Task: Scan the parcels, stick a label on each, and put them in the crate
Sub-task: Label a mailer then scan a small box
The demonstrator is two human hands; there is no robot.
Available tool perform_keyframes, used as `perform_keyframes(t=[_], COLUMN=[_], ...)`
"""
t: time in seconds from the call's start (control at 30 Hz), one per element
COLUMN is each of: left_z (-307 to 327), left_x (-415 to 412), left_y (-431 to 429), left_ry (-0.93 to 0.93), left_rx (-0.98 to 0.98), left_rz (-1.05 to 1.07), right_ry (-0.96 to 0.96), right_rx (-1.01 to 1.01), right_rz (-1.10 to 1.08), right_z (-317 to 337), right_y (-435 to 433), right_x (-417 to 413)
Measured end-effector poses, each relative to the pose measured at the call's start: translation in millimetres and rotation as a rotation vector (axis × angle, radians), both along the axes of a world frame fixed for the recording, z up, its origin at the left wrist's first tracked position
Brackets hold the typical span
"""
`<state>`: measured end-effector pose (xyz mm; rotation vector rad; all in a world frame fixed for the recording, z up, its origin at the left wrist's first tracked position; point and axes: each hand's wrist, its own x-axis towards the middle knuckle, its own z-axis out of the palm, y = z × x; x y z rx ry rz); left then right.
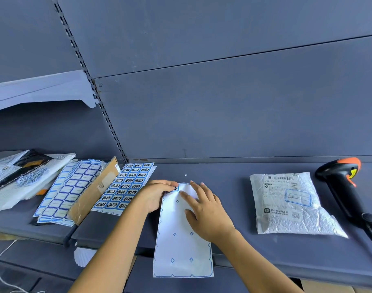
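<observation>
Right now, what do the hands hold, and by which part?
The left hand pinches a label at the label sheet's top edge; the right hand only presses flat on that sheet.

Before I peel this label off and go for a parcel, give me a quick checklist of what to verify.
1. Right hand presses the label sheet flat: ok.
2. Left hand pinches the label at the sheet's top edge: ok. Whether it has peeled free: cannot tell.
3. White parcel on the right already bears a blue-framed label: ok.
4. Scanner lies just right of that parcel: ok.
5. Stack of parcels waits on the left: ok.
6. Crate in place: cannot tell, not in view.
</observation>
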<state>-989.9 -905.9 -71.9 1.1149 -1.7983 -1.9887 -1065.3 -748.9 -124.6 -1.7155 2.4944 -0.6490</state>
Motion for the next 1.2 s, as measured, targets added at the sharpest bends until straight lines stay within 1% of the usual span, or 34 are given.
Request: perform_keyframes(t=[0.1,0.17,0.3,0.5,0.6,0.67,0.77,0.83,0.9,0.97,1.07,1.1,1.13,1.2], left_z=[1.8,2.7,0.4,-8.0,-11.6,-12.9,-14.7,-16.7,-18.4,-17.9,-18.6,-19.7,-21.2,-22.6], left_x=[2.4,5.0,7.2,10.7,11.2,11.6,10.9,10.3,9.9,9.0,6.3,6.2,6.4,7.1], left_y=[2.1,3.5,5.5,4.6,4.7,4.9,5.6,6.4,6.8,7.5,7.2,6.2,4.5,2.4], left_ry=[0.010,0.004,-0.022,-0.057,-0.068,-0.074,-0.059,-0.041,-0.051,-0.089,-0.185,-0.201,-0.179,-0.048], left_rx=[0.146,0.136,-0.020,-0.326,-0.418,-0.451,-0.451,-0.435,-0.460,-0.538,-0.717,-0.741,-0.723,-0.596], left_rz=[-0.006,-0.065,-0.076,-0.078,-0.056,-0.040,-0.019,-0.007,-0.007,-0.002,0.011,0.034,0.068,0.187], right_ry=[-0.008,-0.006,0.019,0.007,0.004,0.000,0.044,0.089,0.136,0.141,0.145,0.154,0.169,0.152], right_rx=[-0.011,-0.001,0.016,0.017,0.038,0.028,0.053,0.029,0.012,0.031,0.033,0.026,0.015,0.027], right_rz=[-0.012,-0.011,-0.005,-0.007,-0.007,-0.022,-0.052,-0.065,-0.052,-0.047,-0.044,-0.039,-0.028,-0.030], right_z=[-1.3,-1.4,-0.7,2.2,2.3,1.2,-0.2,0.4,-0.5,-0.4,-3.2,-3.8,-4.7,-3.3], right_y=[1.3,0.9,1.2,1.5,1.6,0.4,-0.3,0.0,0.3,0.3,-1.1,-1.6,-2.1,-1.7], right_x=[0.5,-0.2,-0.9,1.8,1.7,2.1,1.3,1.7,1.6,0.7,-0.3,-0.6,-0.8,-0.9])
